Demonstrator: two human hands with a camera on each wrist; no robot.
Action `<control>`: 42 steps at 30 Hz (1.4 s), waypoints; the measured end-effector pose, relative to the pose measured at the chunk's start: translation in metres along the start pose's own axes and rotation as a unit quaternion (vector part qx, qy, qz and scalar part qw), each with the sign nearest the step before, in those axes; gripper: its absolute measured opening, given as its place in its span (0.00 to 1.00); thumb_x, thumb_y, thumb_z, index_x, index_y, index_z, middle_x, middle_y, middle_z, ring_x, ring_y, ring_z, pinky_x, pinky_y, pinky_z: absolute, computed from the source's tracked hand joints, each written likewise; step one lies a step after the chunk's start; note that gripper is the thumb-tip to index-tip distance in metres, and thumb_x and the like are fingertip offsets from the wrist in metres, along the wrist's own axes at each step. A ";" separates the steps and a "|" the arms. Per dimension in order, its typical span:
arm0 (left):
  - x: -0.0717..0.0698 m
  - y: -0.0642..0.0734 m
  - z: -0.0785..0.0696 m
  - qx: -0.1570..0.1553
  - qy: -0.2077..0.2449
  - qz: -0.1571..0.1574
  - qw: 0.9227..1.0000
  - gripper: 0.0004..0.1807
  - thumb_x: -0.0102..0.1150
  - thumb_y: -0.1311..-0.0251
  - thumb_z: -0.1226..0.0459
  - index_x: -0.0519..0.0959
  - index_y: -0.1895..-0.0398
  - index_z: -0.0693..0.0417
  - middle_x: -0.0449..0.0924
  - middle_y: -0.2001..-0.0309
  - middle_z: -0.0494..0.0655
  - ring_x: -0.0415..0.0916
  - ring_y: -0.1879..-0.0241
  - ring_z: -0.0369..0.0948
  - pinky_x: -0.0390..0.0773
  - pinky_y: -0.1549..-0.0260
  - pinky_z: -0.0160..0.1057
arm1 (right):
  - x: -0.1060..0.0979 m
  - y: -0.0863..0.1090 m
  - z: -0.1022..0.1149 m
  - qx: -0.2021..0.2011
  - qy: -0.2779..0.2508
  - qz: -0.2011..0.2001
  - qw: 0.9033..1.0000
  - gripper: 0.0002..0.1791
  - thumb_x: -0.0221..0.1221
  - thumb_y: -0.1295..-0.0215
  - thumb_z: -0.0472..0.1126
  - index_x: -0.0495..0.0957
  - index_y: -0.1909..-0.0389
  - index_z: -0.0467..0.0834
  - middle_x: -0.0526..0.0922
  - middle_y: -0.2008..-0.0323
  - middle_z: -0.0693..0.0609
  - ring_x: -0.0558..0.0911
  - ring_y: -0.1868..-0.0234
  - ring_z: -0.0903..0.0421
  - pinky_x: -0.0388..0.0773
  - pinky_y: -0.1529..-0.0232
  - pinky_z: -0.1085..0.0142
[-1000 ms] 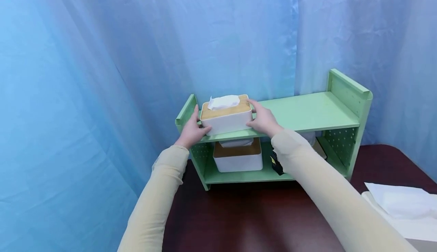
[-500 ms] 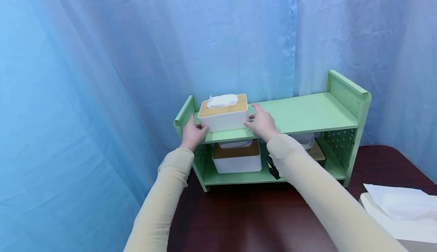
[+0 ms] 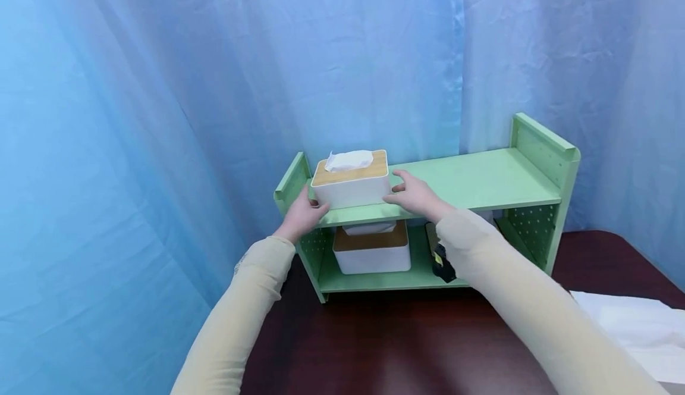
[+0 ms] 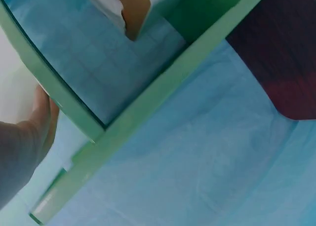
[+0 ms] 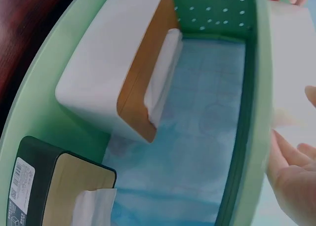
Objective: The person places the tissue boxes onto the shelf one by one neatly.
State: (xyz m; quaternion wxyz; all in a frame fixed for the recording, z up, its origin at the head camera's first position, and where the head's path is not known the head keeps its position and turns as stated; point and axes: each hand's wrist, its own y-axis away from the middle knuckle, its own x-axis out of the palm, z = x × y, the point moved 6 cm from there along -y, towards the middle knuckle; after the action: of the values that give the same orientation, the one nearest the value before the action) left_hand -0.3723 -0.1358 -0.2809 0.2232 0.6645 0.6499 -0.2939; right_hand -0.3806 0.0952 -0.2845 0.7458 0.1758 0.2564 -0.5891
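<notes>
A white tissue box with a wooden lid and a tissue poking out stands on the upper shelf of a green rack, toward its left end. My left hand is at its left front corner, thumb toward the front face and fingers along the side. My right hand sits off its right end, fingers loosely bent and spread, thumb tip close to the front corner. In the right wrist view the box's white wall shows beyond the shelf edge, with the right hand's fingertips beside it.
On the lower shelf, a similar white tissue box stands below, with a dark tissue box to its right. Another white box with a tissue sheet lies at the table's right. Blue curtains hang behind the dark red table.
Both hands held the upper tissue box at its ends a second ago. The right hand has since loosened and drawn away to the right; the left fingers have slid lower. The box stays on the shelf.
</notes>
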 end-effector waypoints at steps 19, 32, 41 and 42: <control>0.038 0.056 0.008 0.109 -0.046 0.026 0.993 0.46 0.54 0.34 0.57 0.36 0.24 0.54 0.48 0.27 0.57 0.43 0.27 0.52 0.57 0.34 0.55 | -0.030 0.086 -0.044 -0.093 -0.003 0.026 0.995 0.37 0.54 0.31 0.49 0.51 0.27 0.40 0.61 0.32 0.38 0.70 0.38 0.38 0.73 0.46 0.47; 0.052 0.084 0.029 0.162 -0.039 0.006 0.986 0.41 0.55 0.35 0.61 0.45 0.25 0.56 0.46 0.26 0.57 0.42 0.27 0.55 0.57 0.35 0.57 | -0.013 0.124 -0.078 -0.123 -0.007 0.024 0.992 0.33 0.56 0.32 0.45 0.57 0.30 0.39 0.68 0.38 0.34 0.78 0.46 0.41 0.77 0.52 0.57; 0.081 0.111 0.027 0.211 -0.037 0.002 0.977 0.36 0.56 0.36 0.63 0.54 0.28 0.58 0.55 0.29 0.58 0.53 0.30 0.54 0.62 0.37 0.55 | -0.006 0.154 -0.115 -0.116 -0.029 0.018 0.993 0.30 0.55 0.32 0.42 0.59 0.32 0.37 0.71 0.41 0.36 0.81 0.50 0.52 0.77 0.58 0.70; 0.085 0.115 0.027 0.217 -0.038 0.002 0.975 0.35 0.56 0.36 0.63 0.55 0.28 0.58 0.56 0.29 0.59 0.53 0.30 0.54 0.62 0.37 0.55 | -0.005 0.159 -0.121 -0.116 -0.028 0.012 0.993 0.30 0.55 0.32 0.42 0.60 0.33 0.38 0.72 0.41 0.40 0.81 0.51 0.56 0.77 0.58 0.71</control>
State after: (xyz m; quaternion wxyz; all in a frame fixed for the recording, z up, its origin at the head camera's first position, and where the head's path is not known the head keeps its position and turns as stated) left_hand -0.2618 -0.0986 -0.3683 0.0984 0.6866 0.5606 -0.4523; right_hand -0.2488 0.2059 -0.3851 0.7753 0.0745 0.2994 -0.5511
